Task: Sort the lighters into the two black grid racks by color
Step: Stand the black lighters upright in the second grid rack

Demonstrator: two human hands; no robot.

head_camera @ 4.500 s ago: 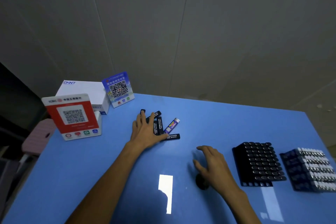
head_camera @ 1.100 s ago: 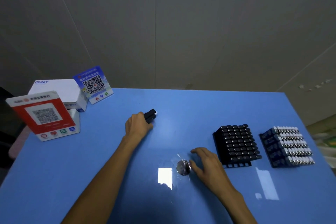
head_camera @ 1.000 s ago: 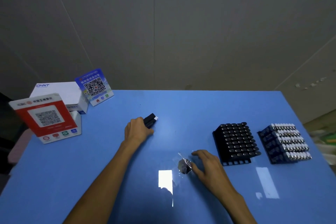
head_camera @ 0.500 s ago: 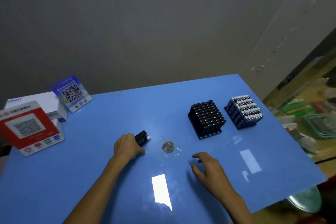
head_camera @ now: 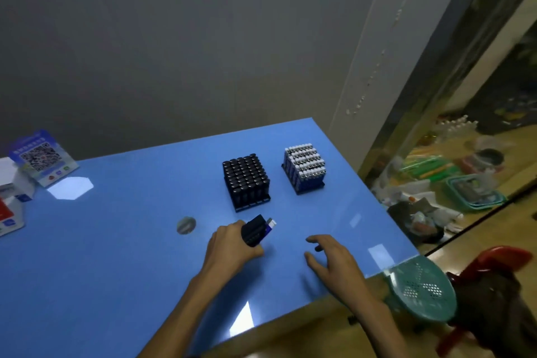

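Observation:
My left hand (head_camera: 232, 247) grips a bundle of lighters (head_camera: 257, 229), mostly black with one blue and white-capped one at the side, just in front of the racks. A black grid rack (head_camera: 246, 180) full of black lighters stands on the blue table (head_camera: 101, 256). To its right is a second rack (head_camera: 305, 168) holding blue lighters with silver tops. My right hand (head_camera: 334, 264) hovers over the table near its right edge, fingers spread and loosely bent, holding nothing.
A small round grey mark (head_camera: 186, 225) lies on the table left of my left hand. QR-code signs (head_camera: 40, 158) and a white box stand at the far left. Beyond the right table edge are a teal stool (head_camera: 421, 291), a red object (head_camera: 499, 264) and floor clutter.
My left hand has carried the bundle of lighters from the table's left-middle rightward to just in front of the black rack. The view swung right; my right hand stays near the front.

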